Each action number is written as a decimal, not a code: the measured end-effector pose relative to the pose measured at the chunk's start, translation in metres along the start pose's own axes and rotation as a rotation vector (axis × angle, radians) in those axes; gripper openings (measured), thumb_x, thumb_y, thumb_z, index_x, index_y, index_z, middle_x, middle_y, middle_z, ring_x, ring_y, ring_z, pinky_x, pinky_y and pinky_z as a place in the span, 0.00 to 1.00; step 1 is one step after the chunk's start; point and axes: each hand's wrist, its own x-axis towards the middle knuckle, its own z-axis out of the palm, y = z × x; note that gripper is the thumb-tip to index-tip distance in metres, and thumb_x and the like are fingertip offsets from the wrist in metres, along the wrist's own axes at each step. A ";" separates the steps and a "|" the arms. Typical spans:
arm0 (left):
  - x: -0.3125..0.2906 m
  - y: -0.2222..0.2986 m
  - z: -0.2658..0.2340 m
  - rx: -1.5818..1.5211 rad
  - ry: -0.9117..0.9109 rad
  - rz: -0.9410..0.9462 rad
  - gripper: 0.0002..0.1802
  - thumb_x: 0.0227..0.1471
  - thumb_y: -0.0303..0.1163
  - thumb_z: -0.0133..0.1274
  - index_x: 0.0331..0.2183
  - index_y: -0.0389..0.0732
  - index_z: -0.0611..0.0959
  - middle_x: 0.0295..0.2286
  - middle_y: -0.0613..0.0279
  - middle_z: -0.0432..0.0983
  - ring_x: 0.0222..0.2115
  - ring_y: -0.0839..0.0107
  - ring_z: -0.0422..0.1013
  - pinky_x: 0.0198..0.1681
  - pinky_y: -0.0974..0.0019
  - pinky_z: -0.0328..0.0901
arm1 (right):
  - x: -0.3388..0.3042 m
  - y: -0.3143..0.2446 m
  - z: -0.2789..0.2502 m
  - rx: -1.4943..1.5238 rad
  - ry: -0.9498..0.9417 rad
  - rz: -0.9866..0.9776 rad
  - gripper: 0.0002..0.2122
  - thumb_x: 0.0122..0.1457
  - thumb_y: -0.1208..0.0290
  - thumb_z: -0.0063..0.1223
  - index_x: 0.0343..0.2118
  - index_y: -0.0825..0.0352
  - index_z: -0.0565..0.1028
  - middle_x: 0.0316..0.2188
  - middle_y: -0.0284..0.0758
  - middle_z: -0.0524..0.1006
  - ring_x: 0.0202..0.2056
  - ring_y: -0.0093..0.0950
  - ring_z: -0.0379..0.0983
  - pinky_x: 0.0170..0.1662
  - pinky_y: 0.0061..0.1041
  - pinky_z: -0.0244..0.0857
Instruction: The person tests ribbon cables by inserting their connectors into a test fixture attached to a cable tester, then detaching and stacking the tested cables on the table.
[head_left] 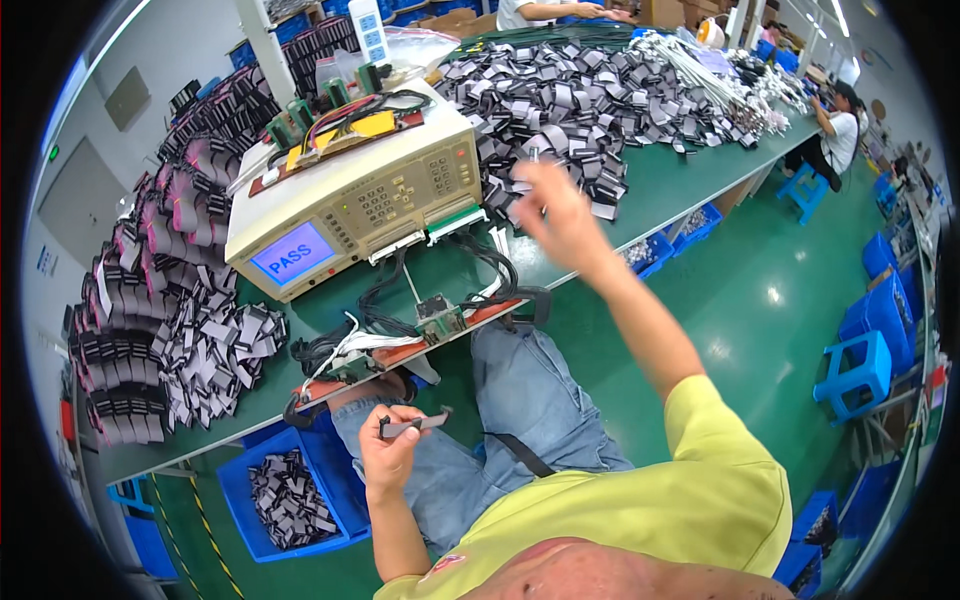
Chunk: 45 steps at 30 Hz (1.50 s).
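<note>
My left hand is closed in front of my lap. Between its thumb and fingers it pinches a short grey ribbon cable with black connectors at its ends. My right hand reaches out at the near edge of a large heap of similar ribbon cables. Its fingers are bent and a little blurred, with a gap to the thumb, and I see nothing held in them. Between the hands, at the table edge, is a test fixture with a green circuit-board socket and black wires.
A beige tester with a lit blue screen stands on the green table. Bundled cables and a smaller loose pile lie left. Below sits a blue bin of cables. Blue stools and other people are farther right and back.
</note>
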 end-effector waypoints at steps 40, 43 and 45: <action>-0.001 0.010 0.011 -0.095 0.027 -0.010 0.13 0.58 0.20 0.61 0.34 0.40 0.71 0.44 0.48 0.78 0.44 0.63 0.78 0.50 0.56 0.77 | -0.018 -0.155 -0.024 0.353 -0.417 -0.223 0.08 0.47 0.84 0.61 0.30 0.69 0.75 0.35 0.40 0.79 0.31 0.35 0.79 0.31 0.29 0.73; 0.021 0.011 0.032 -0.129 -0.031 -0.031 0.12 0.58 0.19 0.60 0.36 0.40 0.71 0.45 0.48 0.78 0.46 0.62 0.77 0.51 0.55 0.77 | -0.061 -0.146 0.022 0.428 -0.487 -0.095 0.19 0.54 0.78 0.68 0.50 0.70 0.77 0.46 0.44 0.79 0.45 0.39 0.79 0.48 0.32 0.74; 0.034 0.007 0.039 -0.175 -0.054 -0.038 0.11 0.59 0.19 0.60 0.37 0.40 0.72 0.45 0.48 0.79 0.47 0.63 0.77 0.52 0.55 0.76 | -0.088 -0.136 0.045 0.555 -0.481 -0.004 0.16 0.57 0.78 0.67 0.49 0.71 0.77 0.43 0.42 0.80 0.42 0.34 0.79 0.45 0.28 0.73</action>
